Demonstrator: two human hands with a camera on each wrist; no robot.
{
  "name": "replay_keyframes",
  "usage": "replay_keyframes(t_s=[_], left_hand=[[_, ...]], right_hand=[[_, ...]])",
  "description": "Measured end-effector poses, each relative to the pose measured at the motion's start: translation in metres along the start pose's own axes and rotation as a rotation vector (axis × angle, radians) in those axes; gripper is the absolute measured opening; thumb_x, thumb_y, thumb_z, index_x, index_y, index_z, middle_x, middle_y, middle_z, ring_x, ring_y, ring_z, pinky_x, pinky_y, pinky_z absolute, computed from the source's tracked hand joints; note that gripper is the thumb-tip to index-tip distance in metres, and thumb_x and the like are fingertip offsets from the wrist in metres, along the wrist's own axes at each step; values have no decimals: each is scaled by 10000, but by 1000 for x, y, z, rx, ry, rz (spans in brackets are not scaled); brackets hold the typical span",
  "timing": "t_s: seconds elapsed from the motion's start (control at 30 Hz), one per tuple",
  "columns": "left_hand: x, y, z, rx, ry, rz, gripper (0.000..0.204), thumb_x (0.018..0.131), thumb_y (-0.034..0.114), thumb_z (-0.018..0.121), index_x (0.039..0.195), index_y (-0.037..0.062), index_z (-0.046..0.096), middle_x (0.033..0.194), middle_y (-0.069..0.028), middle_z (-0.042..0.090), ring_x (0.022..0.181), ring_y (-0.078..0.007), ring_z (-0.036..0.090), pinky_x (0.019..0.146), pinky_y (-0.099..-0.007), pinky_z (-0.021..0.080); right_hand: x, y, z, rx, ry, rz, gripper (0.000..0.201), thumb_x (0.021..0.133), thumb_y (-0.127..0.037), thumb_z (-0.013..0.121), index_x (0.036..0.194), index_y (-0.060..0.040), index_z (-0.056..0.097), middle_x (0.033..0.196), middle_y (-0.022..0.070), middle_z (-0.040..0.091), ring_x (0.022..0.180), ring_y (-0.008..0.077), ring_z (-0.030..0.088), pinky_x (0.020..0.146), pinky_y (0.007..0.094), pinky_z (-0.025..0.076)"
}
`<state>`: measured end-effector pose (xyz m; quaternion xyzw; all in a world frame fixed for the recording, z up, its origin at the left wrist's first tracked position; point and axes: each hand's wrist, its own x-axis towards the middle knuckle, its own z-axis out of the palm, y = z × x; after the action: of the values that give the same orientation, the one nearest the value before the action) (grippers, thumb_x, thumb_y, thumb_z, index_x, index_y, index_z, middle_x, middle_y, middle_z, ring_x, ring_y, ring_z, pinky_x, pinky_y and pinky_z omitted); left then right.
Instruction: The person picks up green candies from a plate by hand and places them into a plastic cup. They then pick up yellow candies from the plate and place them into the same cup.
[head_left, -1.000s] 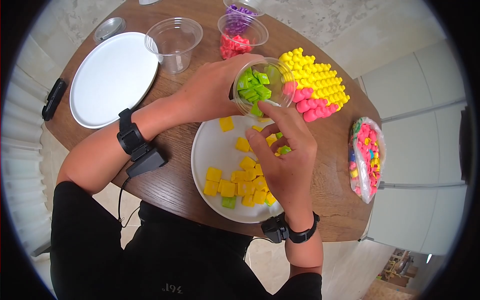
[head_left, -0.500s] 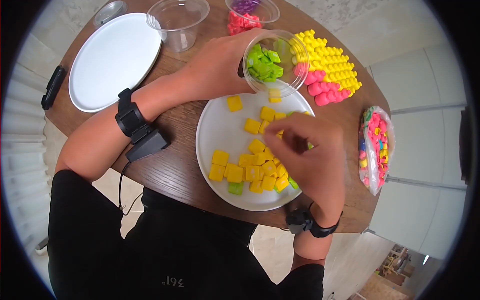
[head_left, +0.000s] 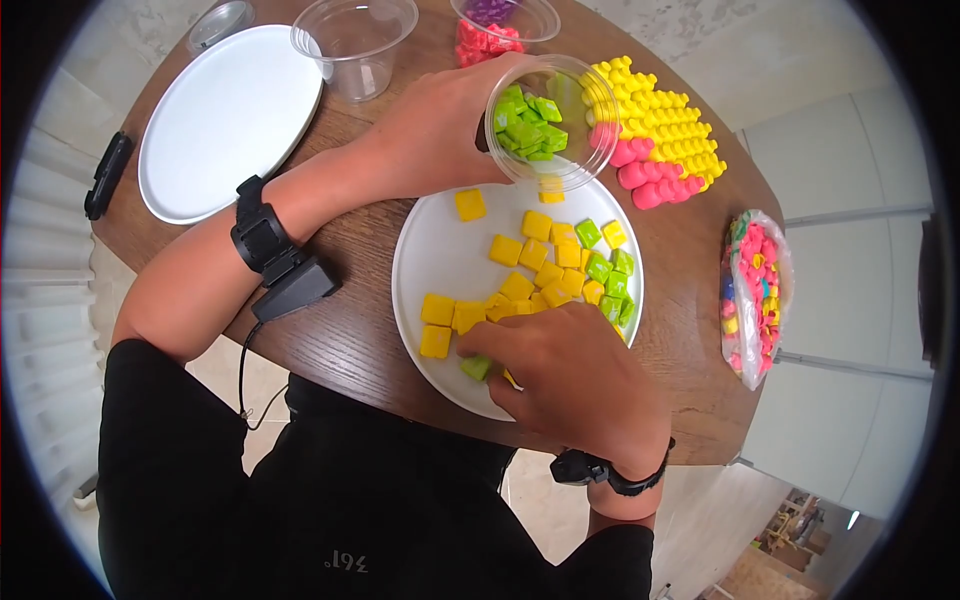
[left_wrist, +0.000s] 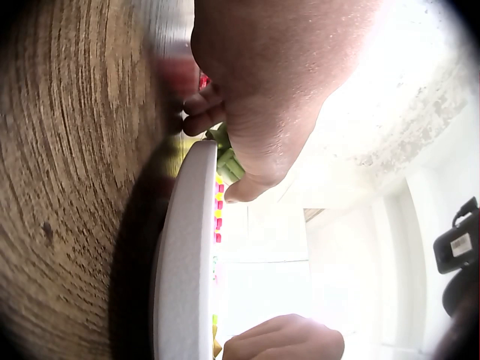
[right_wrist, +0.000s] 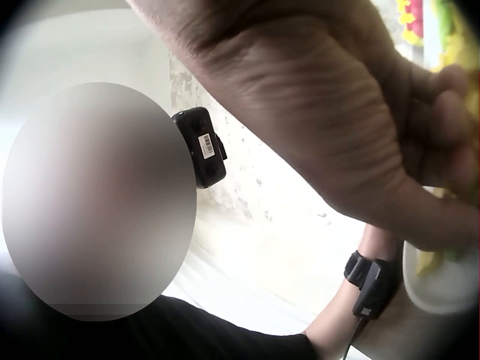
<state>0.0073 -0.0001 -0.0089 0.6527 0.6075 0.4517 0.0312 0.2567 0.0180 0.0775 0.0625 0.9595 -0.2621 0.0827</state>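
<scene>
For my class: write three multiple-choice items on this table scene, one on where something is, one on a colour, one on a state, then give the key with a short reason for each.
1. Where is the right hand?
A. Over the near side of the plate of pieces
B. On the empty white plate
C. On the bag of mixed pieces

2. What colour are the pieces in the clear cup that the left hand holds?
A. Purple
B. Green
C. Pink

3. How is that cup held?
A. Standing flat on the table
B. Upside down on the plate
C. Tilted, mouth toward the camera

Key: 1 A, its fingers touch the yellow and green pieces at the plate's near edge. 2 B, green pieces show through the cup wall. 3 C, the head view looks into its open mouth while fingers curl round it.
</scene>
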Motion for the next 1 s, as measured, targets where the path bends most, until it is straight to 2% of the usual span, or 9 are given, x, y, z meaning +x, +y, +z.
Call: replay_keyframes(t_s=[0.1,0.23,0.33,0.43,0.5,0.6,0.67,0.73,1.0], left_hand=[[0,2,-1,4,-10,-16,928,695,258,959,1504,85,539,1378,-174,695,1284,-385,665,1077,-466,545],[1,3,-1,12,3,1,907,714,283,955,1499,93,542,1367,-166,701,1268,-387,672,1061,-467,552],[1,8,-4,5,-17,-21,872,756,273,964,1498,62,557,1399,-162,698,1259,-334,700,1061,-421,567],[1,7,-3,9,-20,-31,865,759,277,961,1495,63,558,1404,-163,696,1266,-333,697,1062,-423,566],[1,6,-2,-30,1,-13,853,755,321,935,1484,101,552,1361,-154,702,1253,-387,676,1035,-471,559],[1,8,-4,21,-19,-20,852,765,275,957,1488,62,559,1413,-167,691,1273,-337,693,1064,-424,565],[2,9,-5,13,-16,-10,852,765,274,956,1488,64,557,1412,-166,692,1271,-340,693,1062,-426,565],[2,9,-5,7,-13,0,853,765,274,956,1489,66,555,1411,-165,692,1270,-344,693,1060,-427,566],[1,6,-2,40,1,35,877,759,289,962,1496,75,537,1422,-156,684,1264,-356,689,1044,-433,573]], right_hand=[[3,3,4,-81,-13,16,185,805,-106,773,986,-124,808,869,96,775,803,334,743,736,439,580],[4,4,2,-33,14,12,161,815,-123,776,972,-113,808,854,92,760,794,334,734,727,437,575],[5,7,-1,45,63,-20,132,813,-108,782,943,-91,795,834,89,733,771,307,725,692,415,565],[10,8,-3,149,239,25,131,812,-83,793,939,-56,779,810,82,700,740,263,717,657,366,555],[17,11,-1,183,538,15,131,819,-36,799,945,-20,766,812,66,685,722,191,706,625,300,538],[26,19,0,236,728,16,130,835,-4,794,962,1,766,836,62,697,731,149,701,618,265,531],[29,19,1,238,766,27,157,833,32,789,978,-21,760,830,94,677,680,190,682,602,304,532],[31,18,2,343,895,111,141,843,38,779,969,-17,751,787,65,671,642,147,654,558,288,505],[30,27,5,306,882,133,82,843,25,789,910,-8,754,739,57,651,602,115,600,540,273,469]])
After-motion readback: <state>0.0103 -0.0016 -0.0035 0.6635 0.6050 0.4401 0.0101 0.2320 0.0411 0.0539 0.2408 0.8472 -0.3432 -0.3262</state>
